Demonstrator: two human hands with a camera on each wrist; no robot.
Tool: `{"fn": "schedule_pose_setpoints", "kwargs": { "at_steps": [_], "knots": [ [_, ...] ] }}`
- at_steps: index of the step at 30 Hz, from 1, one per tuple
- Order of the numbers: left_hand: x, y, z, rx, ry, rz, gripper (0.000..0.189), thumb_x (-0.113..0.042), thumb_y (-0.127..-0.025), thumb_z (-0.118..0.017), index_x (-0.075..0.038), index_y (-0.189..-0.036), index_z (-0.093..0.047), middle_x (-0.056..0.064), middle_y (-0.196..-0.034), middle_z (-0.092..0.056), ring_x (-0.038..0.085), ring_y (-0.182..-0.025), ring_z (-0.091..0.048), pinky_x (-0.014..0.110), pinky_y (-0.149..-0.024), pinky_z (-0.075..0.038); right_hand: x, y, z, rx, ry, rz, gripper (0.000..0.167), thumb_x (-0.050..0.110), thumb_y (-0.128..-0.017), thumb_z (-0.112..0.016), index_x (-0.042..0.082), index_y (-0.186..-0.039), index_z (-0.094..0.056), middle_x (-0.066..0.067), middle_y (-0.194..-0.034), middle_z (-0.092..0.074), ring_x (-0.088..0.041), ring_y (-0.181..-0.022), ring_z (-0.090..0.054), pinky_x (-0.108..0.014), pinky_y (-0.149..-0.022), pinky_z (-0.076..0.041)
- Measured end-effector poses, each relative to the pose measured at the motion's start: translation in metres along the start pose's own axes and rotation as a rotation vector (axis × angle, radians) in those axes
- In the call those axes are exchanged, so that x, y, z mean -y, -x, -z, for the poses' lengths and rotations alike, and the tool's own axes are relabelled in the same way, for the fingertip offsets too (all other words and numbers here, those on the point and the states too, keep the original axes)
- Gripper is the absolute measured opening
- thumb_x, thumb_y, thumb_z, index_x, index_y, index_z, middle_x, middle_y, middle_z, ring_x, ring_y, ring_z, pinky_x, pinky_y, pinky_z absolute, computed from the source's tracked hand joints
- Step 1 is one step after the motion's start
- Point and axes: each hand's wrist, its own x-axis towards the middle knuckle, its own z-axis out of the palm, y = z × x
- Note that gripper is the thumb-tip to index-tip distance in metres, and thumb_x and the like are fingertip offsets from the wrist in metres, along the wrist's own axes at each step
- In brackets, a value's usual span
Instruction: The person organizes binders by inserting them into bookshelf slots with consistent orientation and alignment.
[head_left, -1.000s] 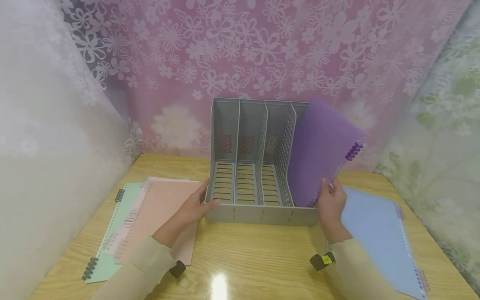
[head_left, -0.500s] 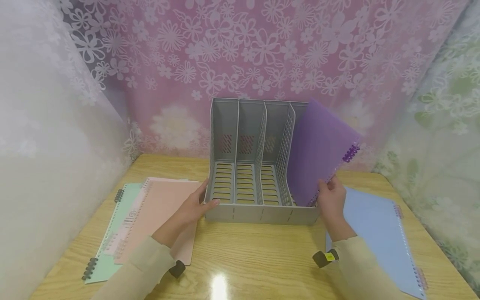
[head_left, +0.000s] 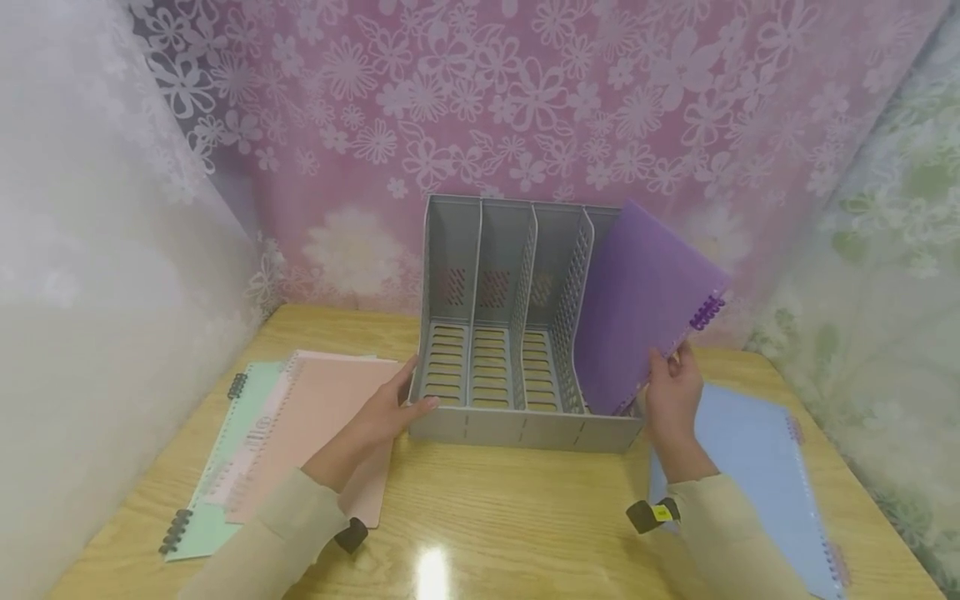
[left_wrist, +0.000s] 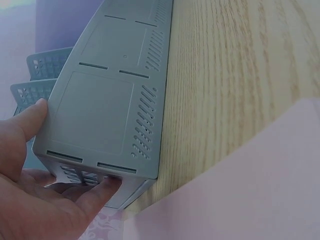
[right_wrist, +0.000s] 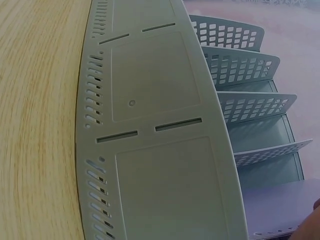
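In the head view a grey file organizer (head_left: 525, 429) with several upright compartments stands on the table. My left hand (head_left: 386, 412) grips its front left corner, thumb on the front edge and fingers along the side, as the left wrist view also shows. A purple loose-leaf notebook (head_left: 637, 300) stands tilted in the rightmost compartment, its ringed edge leaning out to the right. My right hand (head_left: 672, 400) pinches that edge low down. In the right wrist view only a sliver of the right hand shows at the lower right corner, beside the purple notebook (right_wrist: 280, 207).
Left of the organizer lie overlapping notebooks: a peach one (head_left: 330, 400) on top, a pink one (head_left: 251, 446) and a green one (head_left: 198, 525) under it. A blue notebook (head_left: 757, 483) lies at the right, partly behind the right forearm. A pink floral curtain (head_left: 480, 108) hangs behind.
The right hand and the purple notebook's outer edge shift slightly left, then slightly right and down. The left hand keeps its place on the organizer.
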Motion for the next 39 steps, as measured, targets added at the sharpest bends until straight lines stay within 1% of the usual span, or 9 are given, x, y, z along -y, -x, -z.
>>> {"fn": "schedule_pose_setpoints", "kwargs": {
  "at_steps": [6,10,13,16,21,24,31,35,39],
  "knots": [
    [0.000,-0.001,0.001,-0.003,-0.037,-0.001,0.091,-0.042,-0.093,-0.064,-0.021,-0.157,-0.004,0.013,-0.162,-0.007,0.036,-0.146,-0.014,0.053,-0.116,-0.019,0.001,0.001,0.000,-0.009,-0.046,-0.005,0.063,0.018,-0.101,-0.053,0.020,-0.155,-0.021,-0.009,-0.156,-0.032,-0.021,-0.141,-0.034,-0.026,-0.112,-0.033],
    [0.001,-0.001,0.001,-0.006,-0.028,0.006,0.089,-0.038,-0.093,-0.065,-0.022,-0.157,-0.004,0.013,-0.162,-0.008,0.035,-0.146,-0.014,0.052,-0.117,-0.019,0.003,0.002,-0.003,0.002,-0.018,0.008,0.064,0.017,-0.100,-0.055,0.020,-0.155,-0.023,-0.008,-0.157,-0.031,-0.022,-0.142,-0.032,-0.029,-0.113,-0.032],
    [0.001,-0.002,0.001,-0.006,-0.021,0.004,0.089,-0.037,-0.094,-0.065,-0.023,-0.157,-0.004,0.013,-0.161,-0.009,0.035,-0.146,-0.015,0.051,-0.117,-0.019,0.003,0.002,-0.004,0.004,0.018,0.021,0.069,0.017,-0.099,-0.056,0.020,-0.156,-0.018,-0.009,-0.159,-0.026,-0.023,-0.144,-0.027,-0.031,-0.115,-0.029],
    [0.002,-0.002,0.001,-0.002,-0.008,-0.002,0.089,-0.036,-0.094,-0.065,-0.022,-0.157,-0.004,0.013,-0.161,-0.009,0.035,-0.146,-0.014,0.052,-0.117,-0.018,0.003,0.002,-0.004,0.011,-0.003,0.006,0.079,0.017,-0.098,-0.058,0.026,-0.157,-0.007,-0.008,-0.161,-0.017,-0.022,-0.146,-0.022,-0.032,-0.117,-0.025],
    [0.004,-0.002,0.001,0.008,0.021,-0.005,0.089,-0.034,-0.094,-0.065,-0.022,-0.157,-0.004,0.014,-0.162,-0.007,0.035,-0.147,-0.011,0.052,-0.117,-0.017,0.002,0.003,-0.003,0.031,-0.037,0.004,0.089,0.018,-0.096,-0.063,0.034,-0.155,0.002,-0.008,-0.162,-0.014,-0.022,-0.146,-0.022,-0.033,-0.117,-0.025],
    [0.004,-0.001,0.001,0.010,0.036,0.001,0.089,-0.035,-0.094,-0.065,-0.022,-0.157,-0.004,0.014,-0.162,-0.006,0.035,-0.147,-0.010,0.052,-0.117,-0.017,0.002,0.004,-0.003,0.045,-0.041,0.024,0.091,0.018,-0.094,-0.064,0.035,-0.155,0.002,-0.007,-0.162,-0.014,-0.023,-0.146,-0.022,-0.036,-0.117,-0.025],
    [0.007,-0.001,-0.001,-0.025,0.046,0.015,0.088,-0.035,-0.093,-0.066,-0.023,-0.157,-0.006,0.021,-0.160,-0.011,0.043,-0.144,-0.016,0.058,-0.114,-0.022,-0.001,0.005,-0.002,0.040,-0.023,0.042,0.099,0.020,-0.091,-0.069,0.031,-0.155,0.005,-0.007,-0.162,-0.010,-0.018,-0.148,-0.009,-0.032,-0.119,-0.013],
    [0.005,0.000,-0.001,-0.027,0.034,0.015,0.088,-0.039,-0.094,-0.063,-0.022,-0.157,-0.004,0.023,-0.159,-0.012,0.046,-0.143,-0.018,0.061,-0.112,-0.024,-0.002,0.003,0.002,0.032,-0.107,0.086,0.100,0.019,-0.091,-0.069,0.029,-0.155,0.006,-0.007,-0.161,-0.015,-0.015,-0.148,-0.010,-0.027,-0.118,-0.016],
    [-0.003,0.001,-0.002,-0.040,-0.010,-0.027,0.087,-0.042,-0.096,-0.059,-0.018,-0.157,-0.001,0.020,-0.160,-0.009,0.046,-0.143,-0.016,0.063,-0.111,-0.023,-0.002,0.001,0.009,0.004,-0.243,0.150,0.092,0.018,-0.094,-0.064,0.025,-0.156,0.003,-0.006,-0.161,-0.015,-0.015,-0.148,-0.012,-0.023,-0.117,-0.018]
  ]
}}
